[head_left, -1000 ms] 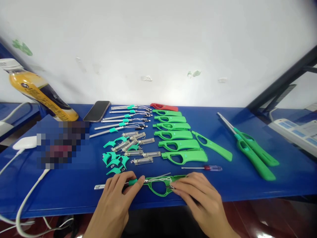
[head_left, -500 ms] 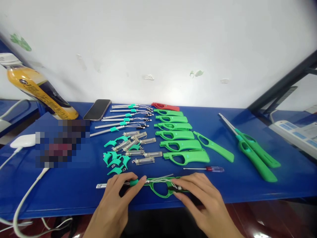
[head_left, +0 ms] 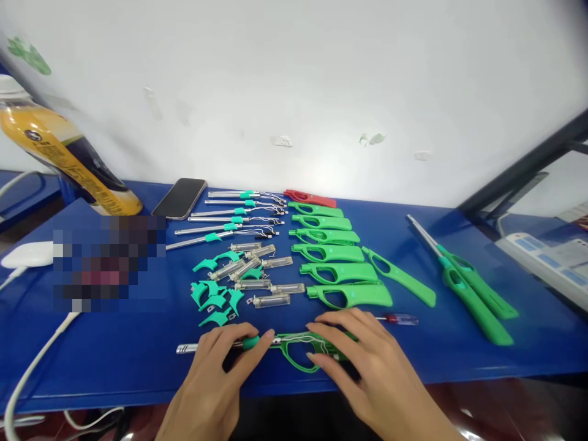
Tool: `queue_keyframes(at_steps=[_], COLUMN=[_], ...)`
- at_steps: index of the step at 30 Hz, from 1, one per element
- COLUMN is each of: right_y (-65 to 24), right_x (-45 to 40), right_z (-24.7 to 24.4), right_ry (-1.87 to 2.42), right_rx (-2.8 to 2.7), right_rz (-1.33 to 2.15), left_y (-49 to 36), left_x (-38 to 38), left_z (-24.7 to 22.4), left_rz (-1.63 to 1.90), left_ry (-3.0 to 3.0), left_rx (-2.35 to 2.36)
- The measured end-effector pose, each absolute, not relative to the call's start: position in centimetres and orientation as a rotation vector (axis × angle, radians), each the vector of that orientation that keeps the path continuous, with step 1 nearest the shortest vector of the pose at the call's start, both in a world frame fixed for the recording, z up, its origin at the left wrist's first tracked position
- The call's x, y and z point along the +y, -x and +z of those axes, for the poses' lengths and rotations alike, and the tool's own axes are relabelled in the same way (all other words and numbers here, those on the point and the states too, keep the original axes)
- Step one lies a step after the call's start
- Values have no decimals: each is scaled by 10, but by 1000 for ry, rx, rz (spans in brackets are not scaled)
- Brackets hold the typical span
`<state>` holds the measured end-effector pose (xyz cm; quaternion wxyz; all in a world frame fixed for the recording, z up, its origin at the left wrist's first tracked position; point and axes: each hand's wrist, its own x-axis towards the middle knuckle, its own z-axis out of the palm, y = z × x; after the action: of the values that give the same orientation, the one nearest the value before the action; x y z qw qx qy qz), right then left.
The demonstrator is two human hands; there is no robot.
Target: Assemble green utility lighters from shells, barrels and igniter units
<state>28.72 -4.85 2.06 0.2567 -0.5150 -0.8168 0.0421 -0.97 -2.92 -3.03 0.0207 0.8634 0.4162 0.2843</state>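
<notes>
Near the front edge of the table lies an open green lighter shell, with a loop-shaped trigger guard. A silver metal tube with a teal collar extends from its left end. My left hand pinches this tube by the collar, thumb and fingers closed. White wires run from the tube into the shell. Curled over the shell's handle, my right hand presses its fingertips around the wires; its palm side and part of the handle are hidden.
Behind my hands are several clear fuel tanks, teal triggers, wired tubes and green shells. A screwdriver lies behind my right hand. Two lighters lie right; a phone and bottle stand left.
My right fingers have shifted left and up along the wires. The thin clear strip that stuck up from the shell now lies lower, by my right fingertip. My left hand keeps its hold.
</notes>
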Motion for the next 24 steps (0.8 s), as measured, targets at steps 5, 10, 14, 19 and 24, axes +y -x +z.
queue_keyframes(at_steps=[5,10,14,19,24], right_y=[-291,-288,-287,-289,-286], right_x=[-50,-46,-44,-48,-52], right_z=[21,24,26,21,15], right_ry=[1375,1372,1338,1296,1261], right_rx=[-2217,-2156,-2149,-2144,-2092], right_rz=[115,156,154,143,135], left_y=[9,11,12,11,10], left_x=[-32,-31,-31,-32,-31], left_z=[-29,-32,-33,-31,-30], left_rz=[853,851,837,853,854], left_ry=[-2673,-2695,-2696,-2683,-2681], left_rx=[1293,1251,1252,1270,1272])
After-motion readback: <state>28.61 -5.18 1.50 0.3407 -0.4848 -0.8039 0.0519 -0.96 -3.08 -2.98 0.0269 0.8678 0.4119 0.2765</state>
